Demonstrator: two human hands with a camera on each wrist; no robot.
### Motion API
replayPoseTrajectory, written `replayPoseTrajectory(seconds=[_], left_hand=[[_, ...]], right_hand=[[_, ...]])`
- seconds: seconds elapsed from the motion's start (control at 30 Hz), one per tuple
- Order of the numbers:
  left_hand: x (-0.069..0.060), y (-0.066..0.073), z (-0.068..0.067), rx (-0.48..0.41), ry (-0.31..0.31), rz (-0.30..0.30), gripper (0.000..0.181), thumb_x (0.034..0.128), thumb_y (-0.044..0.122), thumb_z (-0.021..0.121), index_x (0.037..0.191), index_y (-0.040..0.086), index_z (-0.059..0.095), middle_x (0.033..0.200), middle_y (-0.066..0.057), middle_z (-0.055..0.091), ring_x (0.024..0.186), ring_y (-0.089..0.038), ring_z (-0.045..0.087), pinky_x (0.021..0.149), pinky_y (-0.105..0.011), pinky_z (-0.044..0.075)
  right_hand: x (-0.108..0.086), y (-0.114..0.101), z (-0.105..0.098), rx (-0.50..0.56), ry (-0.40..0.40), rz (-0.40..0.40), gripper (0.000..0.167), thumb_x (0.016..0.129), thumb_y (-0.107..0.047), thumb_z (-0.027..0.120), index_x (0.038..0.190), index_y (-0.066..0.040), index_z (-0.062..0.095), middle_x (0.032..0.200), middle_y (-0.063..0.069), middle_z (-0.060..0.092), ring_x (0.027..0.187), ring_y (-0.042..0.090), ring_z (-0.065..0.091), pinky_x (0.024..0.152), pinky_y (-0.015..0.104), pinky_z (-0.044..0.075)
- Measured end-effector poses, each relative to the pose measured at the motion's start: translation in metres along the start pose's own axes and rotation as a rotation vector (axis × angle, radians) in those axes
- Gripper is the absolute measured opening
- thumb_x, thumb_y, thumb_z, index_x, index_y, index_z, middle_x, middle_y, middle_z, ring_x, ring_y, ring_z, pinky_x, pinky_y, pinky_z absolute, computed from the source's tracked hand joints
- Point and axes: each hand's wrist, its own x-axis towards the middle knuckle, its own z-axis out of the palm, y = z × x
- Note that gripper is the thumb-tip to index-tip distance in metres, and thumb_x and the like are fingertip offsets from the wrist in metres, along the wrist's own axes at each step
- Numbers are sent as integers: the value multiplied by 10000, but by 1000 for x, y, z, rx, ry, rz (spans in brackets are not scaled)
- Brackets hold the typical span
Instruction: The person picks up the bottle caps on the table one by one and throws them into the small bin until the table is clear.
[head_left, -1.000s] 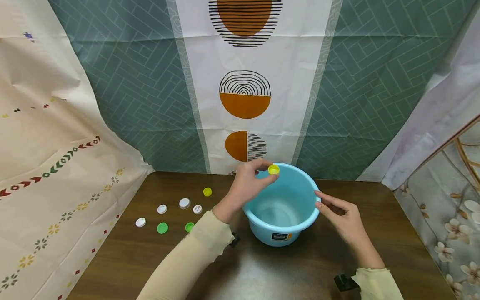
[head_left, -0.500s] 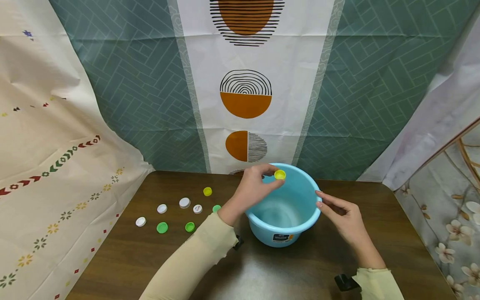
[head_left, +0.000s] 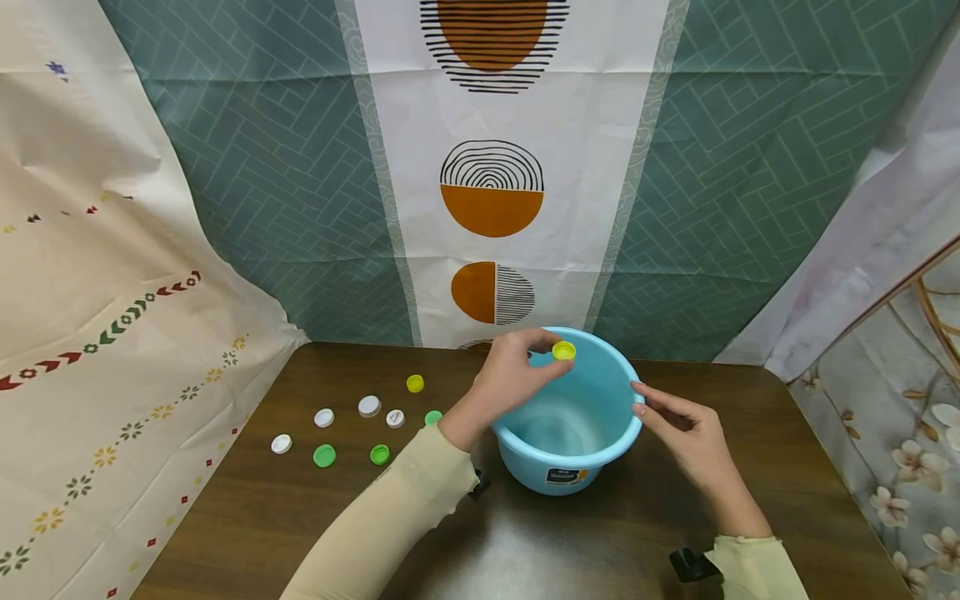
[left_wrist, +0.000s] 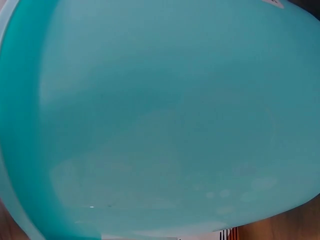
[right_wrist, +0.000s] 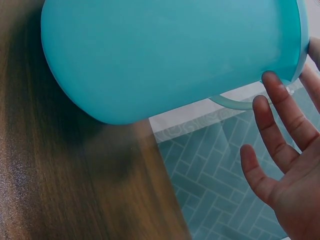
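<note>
My left hand pinches a yellow bottle cap between thumb and fingertips, held over the opening of a light blue plastic basin. My right hand grips the basin's rim at its right side, thumb against fingers. From the right wrist view, several fingers of that hand spread beside and below the rim, with the basin's outer wall above. In the left wrist view the basin wall fills nearly everything, hiding the left hand and cap. No cap shows on the visible part of the basin's floor.
Loose caps lie on the brown wooden table left of the basin: a yellow cap, several white ones such as a white cap, and green ones such as a green cap. A patterned curtain hangs behind the table.
My left hand has shifted slightly right, carrying the yellow cap farther over the basin. A green cap beside the left wrist has come into view. My right hand keeps its grip on the rim.
</note>
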Motion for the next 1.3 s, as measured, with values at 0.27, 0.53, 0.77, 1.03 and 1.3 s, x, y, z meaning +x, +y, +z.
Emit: replayPoseTrajectory(seconds=[0.27,0.53,0.77,1.03,1.3], left_hand=[[1,-2,-2,36,-1,-40,505,783,435,718,1211,186,621,1218,68,608,1085,-93,556,830,-292,523],[2,-3,-5,29,32,-24,482,793,437,707,1196,185,629,1192,77,612,1105,-113,552,835,-300,521],[1,-3,-13,14,66,-44,457,802,440,697,1195,216,630,1180,65,618,1099,-138,560,846,-329,521],[-1,-12,-32,-35,145,-29,434,815,403,697,1203,225,618,1192,63,617,1129,-171,574,905,-401,512],[-13,-27,-57,-58,272,-62,440,810,493,664,1194,286,612,1176,93,614,1087,-105,548,920,-384,492]], right_hand=[[1,0,-1,-4,-8,-23,363,882,-160,641,1243,-121,618,1154,-11,677,971,126,660,752,227,553],[1,0,-1,7,-18,-26,365,887,-158,635,1250,-123,612,1172,-1,670,985,123,659,760,219,549],[1,-1,0,2,-12,-15,364,885,-158,637,1247,-118,614,1179,2,667,990,103,656,762,213,547],[0,-1,-1,3,-9,-12,364,885,-150,636,1246,-109,613,1188,27,663,992,117,651,760,212,547],[-1,-2,0,13,-6,0,363,880,-144,641,1241,-110,617,1168,21,672,976,100,654,761,215,547]])
